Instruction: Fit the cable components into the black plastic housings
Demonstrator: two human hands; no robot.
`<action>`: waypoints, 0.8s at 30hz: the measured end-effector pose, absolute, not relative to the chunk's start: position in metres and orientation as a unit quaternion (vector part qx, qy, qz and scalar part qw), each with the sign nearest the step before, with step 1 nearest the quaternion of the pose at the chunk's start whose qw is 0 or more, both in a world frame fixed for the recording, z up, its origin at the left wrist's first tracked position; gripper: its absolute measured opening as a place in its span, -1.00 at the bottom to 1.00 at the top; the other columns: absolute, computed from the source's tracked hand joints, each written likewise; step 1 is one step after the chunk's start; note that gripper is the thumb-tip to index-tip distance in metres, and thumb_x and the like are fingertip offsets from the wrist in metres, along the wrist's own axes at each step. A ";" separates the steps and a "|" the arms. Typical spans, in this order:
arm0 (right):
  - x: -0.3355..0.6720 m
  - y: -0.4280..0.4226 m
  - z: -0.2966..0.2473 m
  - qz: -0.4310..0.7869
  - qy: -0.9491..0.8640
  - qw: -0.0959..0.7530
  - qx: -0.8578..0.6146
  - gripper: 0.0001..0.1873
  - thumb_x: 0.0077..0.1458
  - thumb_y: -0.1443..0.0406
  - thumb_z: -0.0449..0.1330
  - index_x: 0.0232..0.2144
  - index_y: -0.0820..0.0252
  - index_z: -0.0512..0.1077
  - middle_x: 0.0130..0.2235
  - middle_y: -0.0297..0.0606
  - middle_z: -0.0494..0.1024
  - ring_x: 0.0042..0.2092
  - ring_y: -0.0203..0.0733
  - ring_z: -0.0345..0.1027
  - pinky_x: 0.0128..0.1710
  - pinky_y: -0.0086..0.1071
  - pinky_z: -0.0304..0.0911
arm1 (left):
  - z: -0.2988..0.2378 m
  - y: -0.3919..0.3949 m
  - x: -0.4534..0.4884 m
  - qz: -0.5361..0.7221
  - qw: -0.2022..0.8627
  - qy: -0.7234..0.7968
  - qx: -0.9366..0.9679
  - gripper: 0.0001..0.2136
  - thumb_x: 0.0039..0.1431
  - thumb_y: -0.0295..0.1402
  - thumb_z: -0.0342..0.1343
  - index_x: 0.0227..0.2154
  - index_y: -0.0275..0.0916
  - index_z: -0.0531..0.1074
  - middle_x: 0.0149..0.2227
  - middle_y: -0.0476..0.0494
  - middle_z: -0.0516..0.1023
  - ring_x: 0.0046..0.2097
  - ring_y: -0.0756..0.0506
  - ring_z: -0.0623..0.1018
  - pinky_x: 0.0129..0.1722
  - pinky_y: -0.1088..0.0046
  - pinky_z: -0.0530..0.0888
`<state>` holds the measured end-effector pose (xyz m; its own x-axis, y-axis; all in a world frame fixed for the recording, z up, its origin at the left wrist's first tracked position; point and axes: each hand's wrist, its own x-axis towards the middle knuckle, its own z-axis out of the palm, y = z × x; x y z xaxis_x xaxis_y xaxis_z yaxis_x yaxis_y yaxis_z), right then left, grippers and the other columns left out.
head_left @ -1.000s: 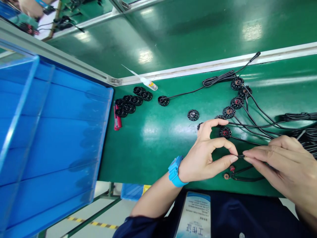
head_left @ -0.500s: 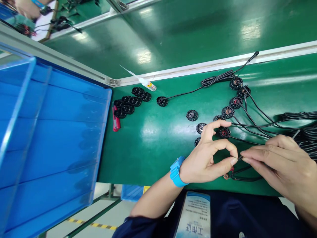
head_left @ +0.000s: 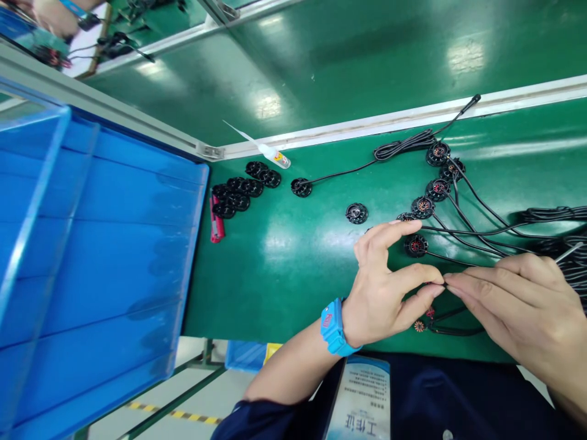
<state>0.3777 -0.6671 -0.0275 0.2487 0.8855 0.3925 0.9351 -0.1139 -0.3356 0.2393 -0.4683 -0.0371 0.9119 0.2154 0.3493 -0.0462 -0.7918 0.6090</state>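
My left hand (head_left: 389, 287), with a blue wrist strap, pinches thumb and index finger together over the near side of the bench. Its other fingers are raised. Against those fingertips, the closed fingertips of my right hand (head_left: 527, 305) meet; whatever small dark piece lies between them is mostly hidden. A thin pale metal rod (head_left: 568, 252) sticks out behind my right hand, apparently held in it. Just beyond my left hand are black round wheel-like parts, including one with a red centre (head_left: 416, 245). Below the fingertips lies a copper-coloured coil (head_left: 419, 326) on a black cable.
A large blue bin (head_left: 114, 256) stands at the left. Several black round parts (head_left: 245, 186) lie beside a red cutter (head_left: 217, 223) and a needle-tipped bottle (head_left: 275, 156). Bundled black cables (head_left: 554, 214) fill the right. Another person's hand (head_left: 57, 18) shows at the upper left.
My left hand has shifted slightly and its pinch has moved closer to my right fingertips. The dark piece between them is now more covered. The metal rod has swung outward to the right.
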 end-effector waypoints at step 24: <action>0.383 -0.670 -0.036 -0.025 -0.644 0.269 -0.716 -0.71 0.30 0.42 0.33 0.04 0.11 0.59 -0.10 -0.31 0.70 -0.20 -0.15 0.40 -0.18 -0.18 0.22 | -0.034 -0.452 0.239 0.074 0.438 0.014 0.896 -0.92 0.31 -0.25 0.35 -0.30 -0.07 0.70 0.29 -0.22 0.38 0.44 -0.40 0.22 0.44 -0.16 0.24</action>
